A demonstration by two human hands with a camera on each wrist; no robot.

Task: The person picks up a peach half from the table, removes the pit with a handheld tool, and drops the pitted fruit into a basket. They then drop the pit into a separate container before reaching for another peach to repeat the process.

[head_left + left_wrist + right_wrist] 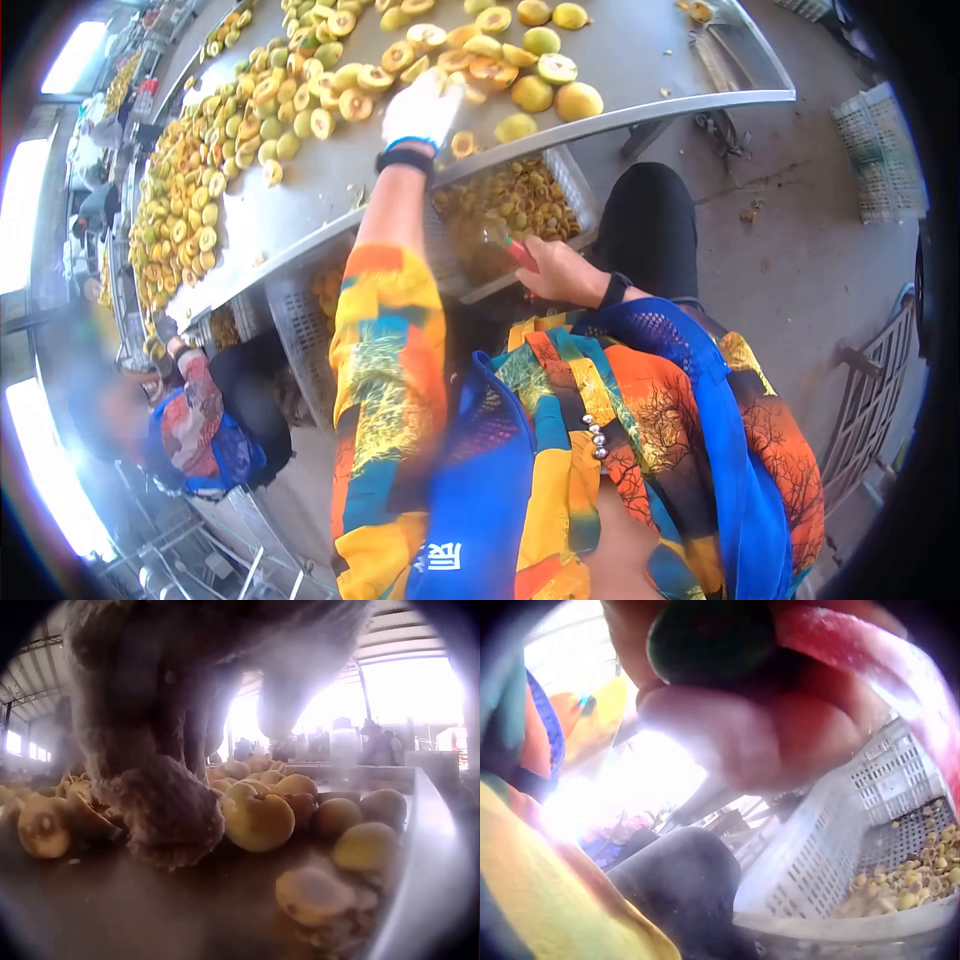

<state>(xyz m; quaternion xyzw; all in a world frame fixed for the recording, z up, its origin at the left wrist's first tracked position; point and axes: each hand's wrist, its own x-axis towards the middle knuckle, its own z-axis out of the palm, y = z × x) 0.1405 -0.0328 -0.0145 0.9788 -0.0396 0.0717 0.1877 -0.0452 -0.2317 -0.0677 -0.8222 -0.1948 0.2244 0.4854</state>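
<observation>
My left hand (422, 108), in a white glove, reaches over the metal table among cut fruit (355, 105). In the left wrist view the gloved hand (161, 757) points its fingers down beside a yellow fruit (259, 819); whether the fingertips touch it is hidden. A halved fruit (313, 894) lies near the table's raised edge. Below the table edge, my right hand (562, 272) grips a tool by its red and green handle (521, 254). The right wrist view shows the bare fingers (757, 739) curled round the red handle (855, 649); the tool's far end is blurred.
A white crate (802, 862) with fruit pieces stands under the metal table (640, 75), by my knee (650, 215). More crates stand at the left and at the far right (880, 150). Another person (215, 420) sits at the left. A metal rack (870, 390) stands at the right.
</observation>
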